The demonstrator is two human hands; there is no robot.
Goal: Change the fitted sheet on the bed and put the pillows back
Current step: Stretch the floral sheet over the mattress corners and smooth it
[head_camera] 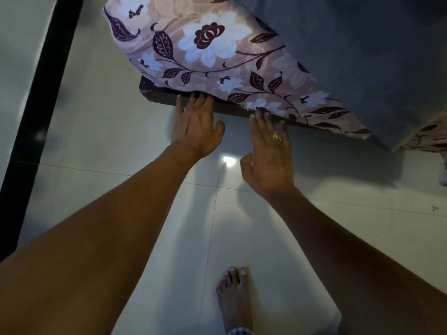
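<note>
A pink floral sheet (212,52) with white flowers and dark maroon leaves covers the mattress corner at the top of the head view. Its lower edge hangs over the dark bed frame (169,97). My left hand (196,126) lies flat against the frame, fingertips pushed under the sheet's edge. My right hand (269,151), wearing a gold ring, has its fingers spread, their tips at the sheet's hem further right. A plain grey cloth (362,64) covers the bed top to the right of the floral sheet. No pillows are in view.
A glossy white tiled floor (121,151) lies below the bed, with a light reflection between my hands. A black strip (41,97) runs along the left. My bare foot (235,298) stands near the bottom. More floral fabric (428,139) hangs at the right edge.
</note>
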